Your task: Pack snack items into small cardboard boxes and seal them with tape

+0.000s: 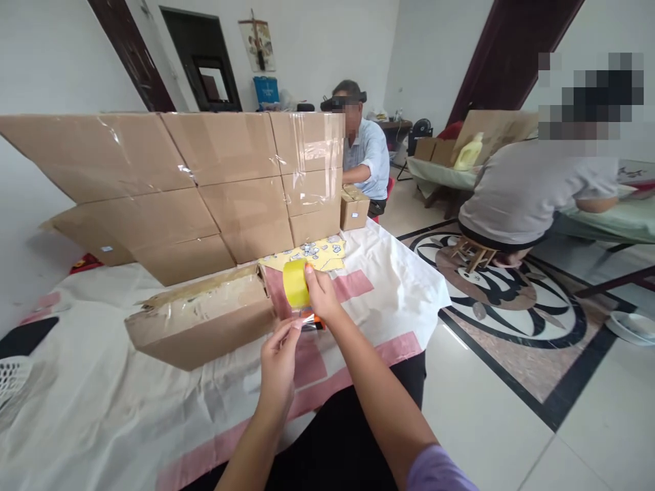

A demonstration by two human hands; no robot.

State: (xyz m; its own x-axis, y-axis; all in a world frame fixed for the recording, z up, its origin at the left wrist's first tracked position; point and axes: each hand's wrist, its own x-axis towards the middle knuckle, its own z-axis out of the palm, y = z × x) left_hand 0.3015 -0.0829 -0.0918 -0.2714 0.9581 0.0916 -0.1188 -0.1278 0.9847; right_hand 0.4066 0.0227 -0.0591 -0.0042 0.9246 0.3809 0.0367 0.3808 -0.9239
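My right hand (322, 294) is closed around a roll of yellow tape (295, 283), held over the near table, with the thumb at its side. Just below the roll, my left hand (280, 346) is pinched on a shiny, clear strip (306, 320) that looks like the tape's loose end. An orange and black item (320, 322) shows under my right wrist; most of it is hidden. To the left of both hands, a long cardboard box (205, 327) lies on the cloth, its upper side ragged and taped.
A wall of taped cardboard boxes (179, 184) stands across the table's far side, with a small box (354, 208) at its right end. A white cloth (399, 273) covers the table. One person (371, 153) sits beyond the boxes, another (532, 191) on a stool to the right.
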